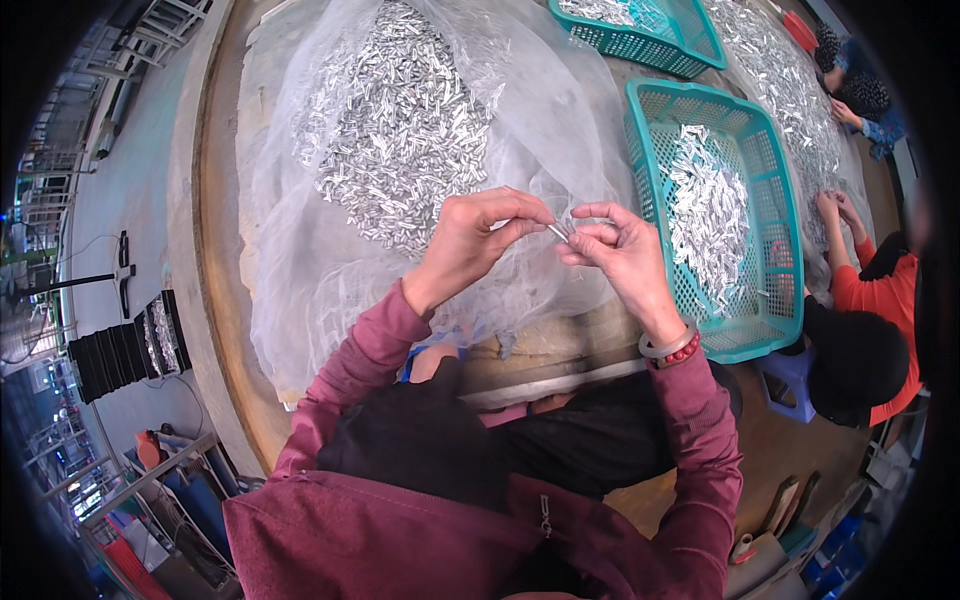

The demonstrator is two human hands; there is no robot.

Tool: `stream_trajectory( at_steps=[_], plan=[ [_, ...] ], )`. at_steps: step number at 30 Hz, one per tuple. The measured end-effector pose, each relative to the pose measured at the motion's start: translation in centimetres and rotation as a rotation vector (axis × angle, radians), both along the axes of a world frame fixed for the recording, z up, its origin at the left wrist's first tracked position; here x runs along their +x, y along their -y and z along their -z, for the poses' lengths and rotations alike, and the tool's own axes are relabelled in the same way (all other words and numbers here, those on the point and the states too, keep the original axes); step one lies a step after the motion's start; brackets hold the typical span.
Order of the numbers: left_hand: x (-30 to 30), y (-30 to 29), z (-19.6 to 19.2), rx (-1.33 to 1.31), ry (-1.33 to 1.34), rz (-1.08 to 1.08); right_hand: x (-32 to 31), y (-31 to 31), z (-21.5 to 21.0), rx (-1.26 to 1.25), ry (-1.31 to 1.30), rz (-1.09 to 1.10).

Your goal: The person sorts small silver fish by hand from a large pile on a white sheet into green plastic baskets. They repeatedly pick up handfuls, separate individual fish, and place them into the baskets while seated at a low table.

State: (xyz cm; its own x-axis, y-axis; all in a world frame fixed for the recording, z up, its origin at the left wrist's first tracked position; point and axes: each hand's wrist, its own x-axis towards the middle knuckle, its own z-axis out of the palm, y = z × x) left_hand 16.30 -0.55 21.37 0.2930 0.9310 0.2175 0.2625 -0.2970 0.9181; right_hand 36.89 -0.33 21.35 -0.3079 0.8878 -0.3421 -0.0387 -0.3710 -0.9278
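Note:
Between my two hands is a small silvery metal tube, held slantwise. My left hand pinches its upper left end between thumb and fingertips. At the other end, my right hand grips it with thumb and forefinger, the other fingers curled. Both hands hover over translucent plastic sheeting on the table. To their upper left, a large heap of similar small silvery pieces lies on that sheeting. Just right of my right hand stands a teal plastic basket with a smaller pile of silvery pieces inside.
A second teal basket stands at the far edge. Beyond it, more silvery pieces are spread along the table. A co-worker in an orange-red top sits at the right, near a purple stool. Another person's hands work at the far right.

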Motion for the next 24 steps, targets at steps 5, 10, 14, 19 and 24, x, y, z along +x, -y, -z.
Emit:
stream_trajectory(
  at_steps=[5, 10, 14, 19, 24],
  plan=[
    [0.01, 0.10, 0.11, -0.086, 0.088, 0.026, -0.04, 0.14, -0.09, -0.004, 0.003, -0.029],
    [0.08, -0.01, 0.30, 0.110, -0.039, 0.007, 0.07, 0.11, -0.27, -0.072, -0.049, -0.075],
    [0.00, -0.04, 0.11, 0.141, -0.108, 0.022, 0.50, 0.04, -0.38, -0.166, -0.157, -0.061],
    [0.08, 0.61, -0.15, -0.007, -0.090, 0.042, 0.84, 0.62, -0.45, -0.189, -0.263, -0.012],
    [0.22, 0.88, 0.25, -0.180, -0.005, 0.062, 0.46, 0.93, -0.55, -0.127, -0.163, -0.053]
  ],
)
